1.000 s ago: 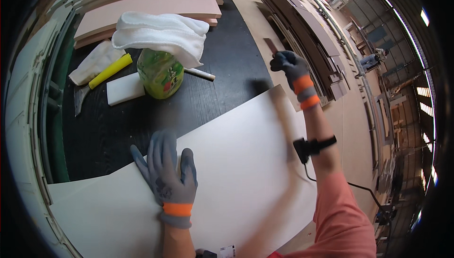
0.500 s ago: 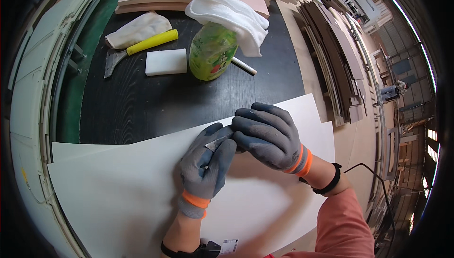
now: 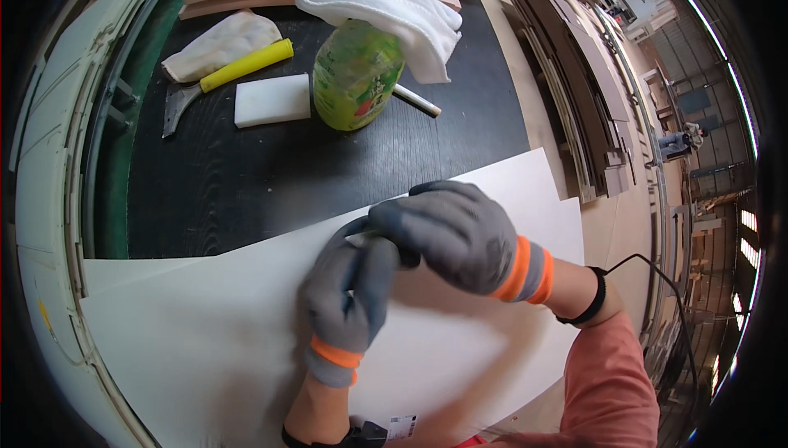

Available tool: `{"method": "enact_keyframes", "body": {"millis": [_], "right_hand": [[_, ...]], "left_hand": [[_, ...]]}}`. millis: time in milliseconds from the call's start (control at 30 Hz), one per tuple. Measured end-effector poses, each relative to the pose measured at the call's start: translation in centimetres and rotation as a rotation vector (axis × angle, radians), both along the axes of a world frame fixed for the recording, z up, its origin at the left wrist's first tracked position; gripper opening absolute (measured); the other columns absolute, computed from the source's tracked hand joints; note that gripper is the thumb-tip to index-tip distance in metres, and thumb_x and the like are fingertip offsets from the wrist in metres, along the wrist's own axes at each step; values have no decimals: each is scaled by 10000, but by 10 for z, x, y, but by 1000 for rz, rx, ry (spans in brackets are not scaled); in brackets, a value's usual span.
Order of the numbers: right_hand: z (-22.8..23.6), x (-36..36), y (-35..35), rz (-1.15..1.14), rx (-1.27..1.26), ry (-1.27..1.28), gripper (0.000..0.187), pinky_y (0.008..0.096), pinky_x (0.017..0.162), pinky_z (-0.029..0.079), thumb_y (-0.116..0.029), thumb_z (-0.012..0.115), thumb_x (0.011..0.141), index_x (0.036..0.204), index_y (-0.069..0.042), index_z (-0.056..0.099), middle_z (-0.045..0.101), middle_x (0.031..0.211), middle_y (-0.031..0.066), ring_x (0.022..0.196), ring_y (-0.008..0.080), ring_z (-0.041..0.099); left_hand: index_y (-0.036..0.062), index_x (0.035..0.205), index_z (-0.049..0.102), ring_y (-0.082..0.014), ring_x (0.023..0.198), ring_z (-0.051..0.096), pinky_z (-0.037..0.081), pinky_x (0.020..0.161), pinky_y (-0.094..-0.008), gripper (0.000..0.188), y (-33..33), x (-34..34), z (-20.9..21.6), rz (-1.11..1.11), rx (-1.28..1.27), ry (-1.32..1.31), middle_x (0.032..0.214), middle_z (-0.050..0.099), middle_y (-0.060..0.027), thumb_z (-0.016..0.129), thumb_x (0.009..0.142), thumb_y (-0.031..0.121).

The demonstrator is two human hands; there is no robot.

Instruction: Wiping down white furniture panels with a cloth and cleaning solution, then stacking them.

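Note:
Above a white panel (image 3: 246, 317), my two gloved hands meet at the fingertips. My left hand (image 3: 349, 296), in a grey glove with an orange cuff, is closed with thumb and fingers pinched together. Half a second ago a small flat grey strip with a pointed end, like a blade, showed in that pinch; now the fingers mostly cover it. My right hand (image 3: 455, 238) reaches over from the right, its fingers curled onto the left fingertips. What the right fingers grip is hidden behind the glove. The panel's edge overlaps another white sheet beneath it.
On the black board (image 3: 246, 193) beyond stand a green bottle (image 3: 353, 78) topped by a white cloth (image 3: 386, 4), a white block (image 3: 272, 101), a yellow-handled scraper (image 3: 246, 66) and a crumpled cloth (image 3: 222, 44). Stacked brown boards (image 3: 574, 78) lie right. A person (image 3: 681, 142) is far off.
My right hand has slid left over the left fingertips, covering the small grey strip. The left hand has shifted slightly left. The whole view has moved a little.

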State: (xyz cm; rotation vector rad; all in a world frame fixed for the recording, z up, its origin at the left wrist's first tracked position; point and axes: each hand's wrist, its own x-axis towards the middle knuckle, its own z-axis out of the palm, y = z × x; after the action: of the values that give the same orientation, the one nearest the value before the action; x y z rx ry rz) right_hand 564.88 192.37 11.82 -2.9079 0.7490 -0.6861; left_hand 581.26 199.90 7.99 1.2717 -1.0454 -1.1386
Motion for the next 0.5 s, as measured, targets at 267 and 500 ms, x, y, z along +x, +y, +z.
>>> {"method": "enact_keyframes", "body": {"millis": [267,500], "right_hand": [[-4,-57,-87,-214,1371,-445,375,312,841,539,-167,612,934,1250,16,524,640,1053,94,935,177,659],[-13,-60,-127,-314,1458,-36,296,237,697,527,-214,602,947,1163,-12,606,675,890,49,797,128,657]], "left_hand": [[-34,1145,622,-212,650,638,491,625,-326,331,-1,-23,-3,-559,-373,-81,790,714,-63,655,819,11],[-8,1143,615,-253,550,575,450,536,-350,364,3,-38,-15,-653,-358,53,638,597,-92,710,834,162]]}}
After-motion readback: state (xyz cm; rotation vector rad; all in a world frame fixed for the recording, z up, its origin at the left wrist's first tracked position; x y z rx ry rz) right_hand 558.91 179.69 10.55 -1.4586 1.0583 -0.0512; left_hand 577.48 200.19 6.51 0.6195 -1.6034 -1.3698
